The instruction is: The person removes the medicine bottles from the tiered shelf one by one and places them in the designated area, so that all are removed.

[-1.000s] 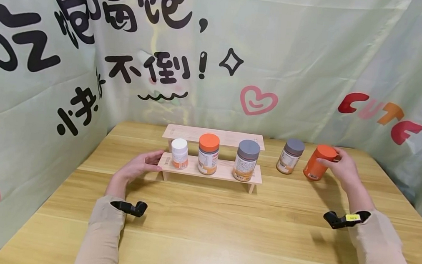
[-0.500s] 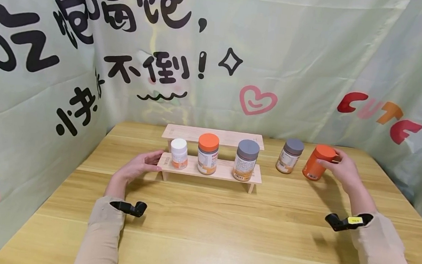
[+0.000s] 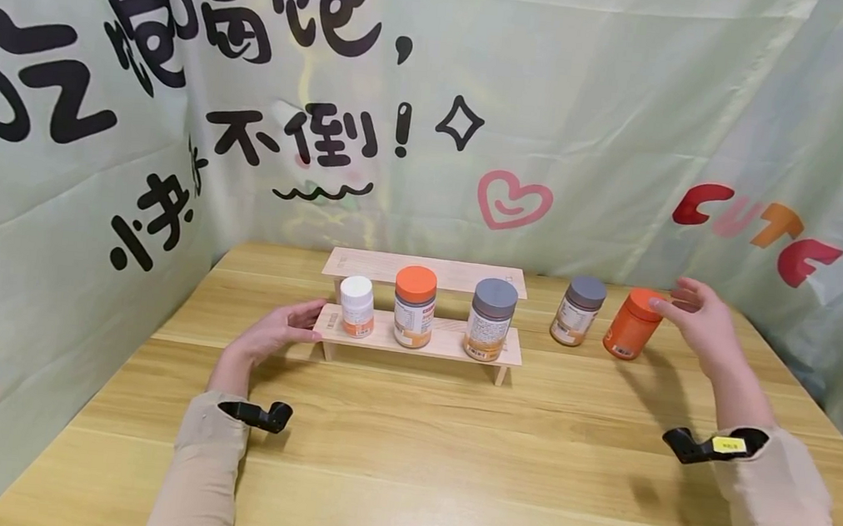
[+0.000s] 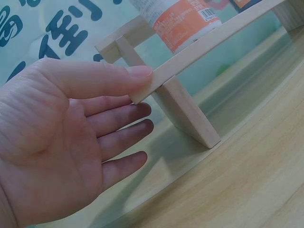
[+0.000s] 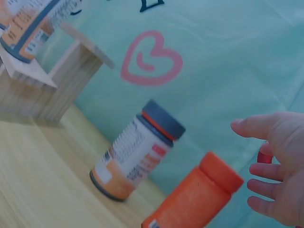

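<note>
Orange bottle [image 3: 630, 330] stands unsupported on the tabletop [image 3: 449, 458], our right hand [image 3: 704, 323] having just let go with fingers loosely parted, while our left hand [image 3: 274, 332] pinches the two-tier wooden stand [image 3: 448, 340].

The left hand [image 3: 276, 334], fingers loosely extended, rested its thumb at the left end of the two-tier wooden stand [image 3: 448, 340]; the right hand [image 3: 704, 323], fingers parted, hung well right of it.

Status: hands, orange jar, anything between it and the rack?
Left hand touches rack. Right hand near orange jar, not touching. Jar upright on table. Grey-lidded jar between it and rack.
</note>
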`<action>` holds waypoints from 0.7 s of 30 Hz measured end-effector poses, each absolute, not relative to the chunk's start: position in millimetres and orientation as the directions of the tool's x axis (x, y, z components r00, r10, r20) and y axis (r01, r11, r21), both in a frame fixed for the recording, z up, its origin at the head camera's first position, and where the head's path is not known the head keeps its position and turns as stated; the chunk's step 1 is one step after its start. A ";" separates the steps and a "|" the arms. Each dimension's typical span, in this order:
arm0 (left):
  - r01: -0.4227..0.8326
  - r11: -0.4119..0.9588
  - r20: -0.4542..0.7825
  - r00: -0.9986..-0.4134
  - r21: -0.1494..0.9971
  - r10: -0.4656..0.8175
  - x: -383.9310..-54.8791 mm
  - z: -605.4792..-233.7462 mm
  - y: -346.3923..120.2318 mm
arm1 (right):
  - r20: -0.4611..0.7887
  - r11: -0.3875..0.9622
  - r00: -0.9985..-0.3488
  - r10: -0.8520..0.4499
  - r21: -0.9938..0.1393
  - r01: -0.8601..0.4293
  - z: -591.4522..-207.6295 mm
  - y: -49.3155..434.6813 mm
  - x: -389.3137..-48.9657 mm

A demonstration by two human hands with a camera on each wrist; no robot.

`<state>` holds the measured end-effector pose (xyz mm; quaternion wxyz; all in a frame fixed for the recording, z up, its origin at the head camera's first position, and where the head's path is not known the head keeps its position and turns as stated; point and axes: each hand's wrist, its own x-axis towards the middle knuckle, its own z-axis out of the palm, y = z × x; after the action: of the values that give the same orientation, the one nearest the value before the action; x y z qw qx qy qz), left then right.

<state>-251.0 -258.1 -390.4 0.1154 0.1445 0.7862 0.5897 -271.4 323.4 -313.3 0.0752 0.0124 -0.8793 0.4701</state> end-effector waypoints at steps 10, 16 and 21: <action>0.094 0.272 -0.012 -0.931 0.958 0.365 -250.7 -390.1 -257.3 | 0.178 0.562 -0.984 0.021 -0.816 -0.136 -287.2 295.8 -261.2; 0.090 0.264 -0.012 -0.933 0.960 0.360 -250.3 -390.3 -257.6 | 0.197 0.547 -0.979 -0.046 -0.815 -0.190 -275.3 273.2 -256.4; 0.089 0.273 -0.016 -0.934 0.958 0.358 -251.6 -390.9 -257.7 | 0.183 0.524 -0.977 -0.111 -0.824 -0.214 -268.6 253.6 -251.2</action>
<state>-251.6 -257.7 -390.9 0.1148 0.1413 0.7896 0.5860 -251.2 253.6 -268.6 0.0537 0.0932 -0.8713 0.4788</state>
